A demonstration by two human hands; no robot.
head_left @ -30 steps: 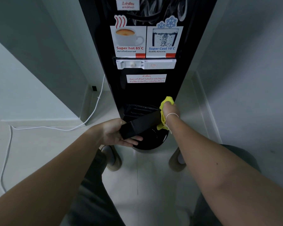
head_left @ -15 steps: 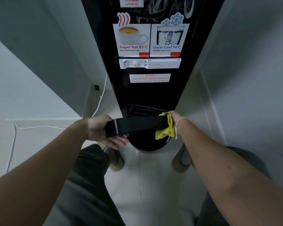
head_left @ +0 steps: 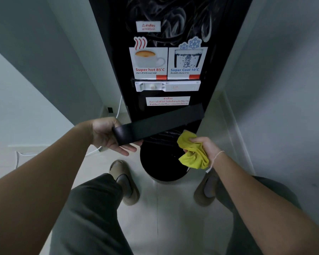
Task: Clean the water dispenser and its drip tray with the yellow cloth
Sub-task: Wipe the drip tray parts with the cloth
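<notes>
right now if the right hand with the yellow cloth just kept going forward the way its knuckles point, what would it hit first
Most likely the far end of the black drip tray that the left hand holds up, just ahead of the right hand and its yellow cloth. Depth is unclear; passing under the tray, it would reach the water dispenser.

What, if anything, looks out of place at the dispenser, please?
The black drip tray is off the water dispenser, held tilted in the left hand. The right hand grips the yellow cloth, apart from it.

A white cable (head_left: 119,107) trails along the pale tiled floor (head_left: 173,218) beside grey walls (head_left: 284,70)
</notes>
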